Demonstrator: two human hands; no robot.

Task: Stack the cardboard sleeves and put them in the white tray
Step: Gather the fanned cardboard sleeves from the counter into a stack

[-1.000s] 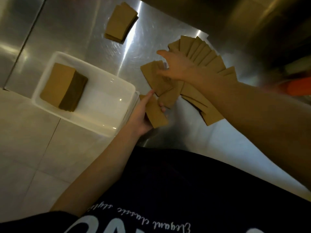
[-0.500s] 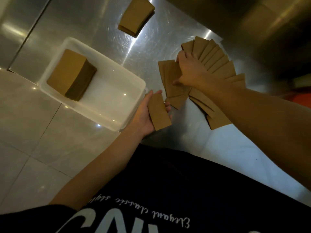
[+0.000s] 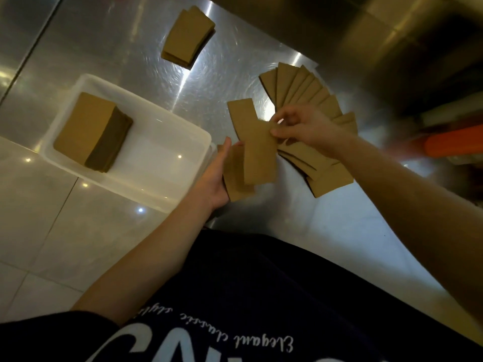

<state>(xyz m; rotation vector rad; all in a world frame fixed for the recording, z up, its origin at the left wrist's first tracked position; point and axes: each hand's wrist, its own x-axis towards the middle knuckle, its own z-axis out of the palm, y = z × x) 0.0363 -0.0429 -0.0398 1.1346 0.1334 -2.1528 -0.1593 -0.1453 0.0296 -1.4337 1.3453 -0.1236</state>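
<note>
My left hand [image 3: 217, 178] holds a small stack of brown cardboard sleeves [image 3: 235, 184] just right of the white tray [image 3: 183, 142]. My right hand [image 3: 303, 129] pinches one sleeve [image 3: 253, 142] by its right edge and holds it over that stack. Behind my right hand a fan of loose sleeves [image 3: 308, 84] lies spread on the steel counter. Inside the tray stands a thick stack of sleeves [image 3: 91, 131] near its far-left end.
A second small pile of sleeves [image 3: 188, 39] lies on the steel counter [image 3: 130, 48] beyond the tray. An orange object [image 3: 454, 145] shows at the right edge. The tray overhangs the counter's left edge above a tiled floor [image 3: 39, 218].
My right hand has lifted one sleeve out of the fan and brought it left and toward me, over the stack in my left hand. My left hand has stayed beside the tray.
</note>
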